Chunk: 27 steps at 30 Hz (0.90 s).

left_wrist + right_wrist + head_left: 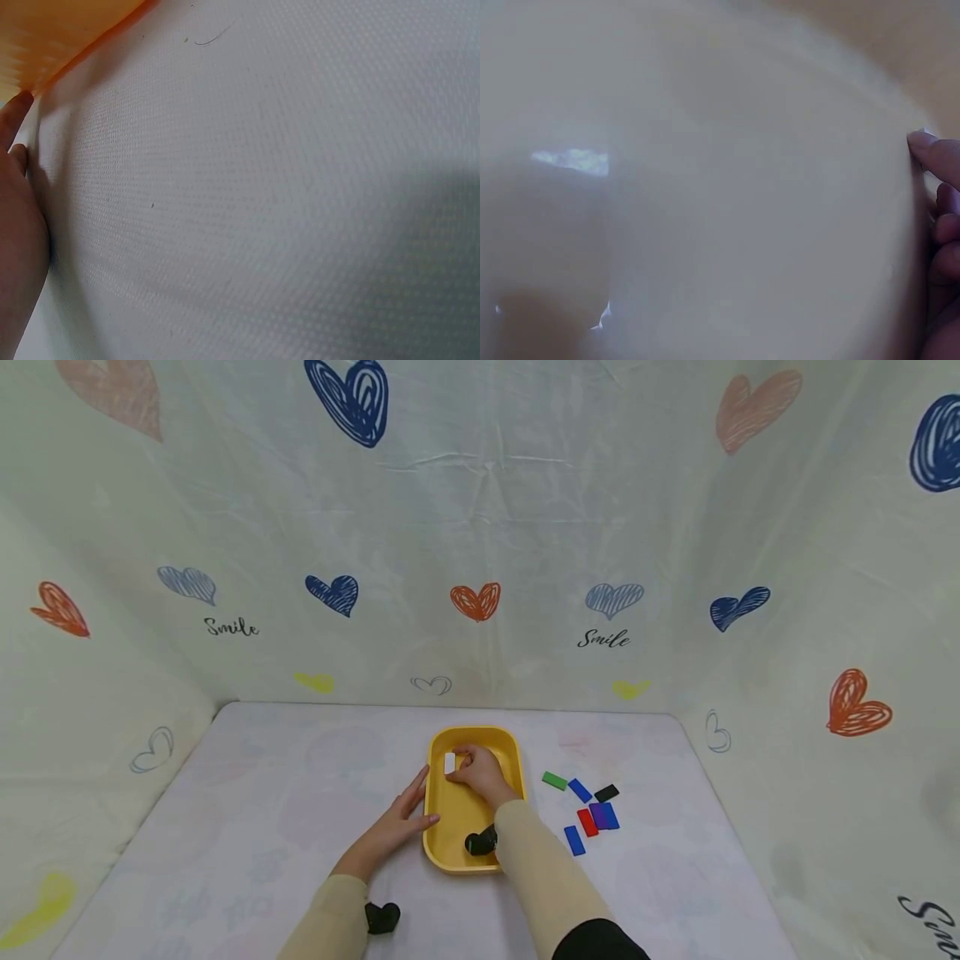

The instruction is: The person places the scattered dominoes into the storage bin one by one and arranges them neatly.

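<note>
Nearest our camera, a black band (600,941) crossed the cream right sleeve (547,877), and beyond it we had the right hand (483,772) over a yellow tray (457,814) on the desk (262,827). Its grip pinched a small white tile (450,763) between thumb and finger, inside the tray toward the far left corner; we could not tell whether the tile touched the tray's floor. Our left hand (395,827) had its grip spread, thumb over the left rim and straight fingers along the outer wall. Right of the tray we saw loose tiles lying near one another: a green tile (555,781), a black tile (607,793), a red tile (588,822), two separate blue tiles (580,791) and a purple tile (597,816) meeting another patch of blue, whether overlapped or side by side we could not say. Behind the desk hung a pale curtain (480,527) printed with hearts and "Smile".
</note>
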{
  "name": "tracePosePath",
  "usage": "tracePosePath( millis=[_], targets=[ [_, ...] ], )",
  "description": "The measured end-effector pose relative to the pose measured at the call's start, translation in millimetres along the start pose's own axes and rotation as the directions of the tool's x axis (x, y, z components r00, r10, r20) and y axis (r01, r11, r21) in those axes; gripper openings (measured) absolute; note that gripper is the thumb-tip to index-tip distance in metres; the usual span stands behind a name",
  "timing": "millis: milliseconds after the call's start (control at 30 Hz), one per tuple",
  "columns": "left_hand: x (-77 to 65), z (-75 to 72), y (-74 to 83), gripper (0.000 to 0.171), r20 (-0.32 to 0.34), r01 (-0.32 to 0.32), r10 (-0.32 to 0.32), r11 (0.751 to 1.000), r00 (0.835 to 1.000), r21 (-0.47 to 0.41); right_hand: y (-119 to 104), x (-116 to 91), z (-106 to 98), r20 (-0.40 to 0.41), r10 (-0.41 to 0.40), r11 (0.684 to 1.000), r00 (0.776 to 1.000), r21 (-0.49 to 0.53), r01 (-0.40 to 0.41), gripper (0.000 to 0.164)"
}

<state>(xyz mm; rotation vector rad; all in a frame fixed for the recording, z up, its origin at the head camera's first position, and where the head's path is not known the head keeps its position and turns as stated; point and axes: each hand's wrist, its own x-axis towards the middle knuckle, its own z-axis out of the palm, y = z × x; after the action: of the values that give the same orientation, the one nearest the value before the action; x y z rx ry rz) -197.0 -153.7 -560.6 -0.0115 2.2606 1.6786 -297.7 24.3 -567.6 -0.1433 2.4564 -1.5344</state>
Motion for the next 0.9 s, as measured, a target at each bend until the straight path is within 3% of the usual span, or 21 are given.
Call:
tracePosePath(
  millis=[300, 633, 900],
  targets=[
    [-2.3, 2.5, 2.4, 0.086, 0.01, 0.0, -0.001, 1.0, 1.0, 0.025, 3, -1, -5, 0.001, 0.004, 1.0, 1.0, 0.029, -0.004, 0.054],
    [2.4, 1.0, -1.6, 0.088, 0.016, -0.009, 0.008, 0.998, 1.0, 0.054, -7, -5, -13, 0.025, 0.015, 0.975, 1.0, 0.221, -0.021, 0.054],
    [0.5, -2.1, -1.7, 0.088, 0.01, 0.004, -0.005, 0.998, 1.0, 0.058, -25, -18, -18, 0.032, -0.033, 0.98, 0.999, 0.195, 0.026, 0.045]
  ],
)
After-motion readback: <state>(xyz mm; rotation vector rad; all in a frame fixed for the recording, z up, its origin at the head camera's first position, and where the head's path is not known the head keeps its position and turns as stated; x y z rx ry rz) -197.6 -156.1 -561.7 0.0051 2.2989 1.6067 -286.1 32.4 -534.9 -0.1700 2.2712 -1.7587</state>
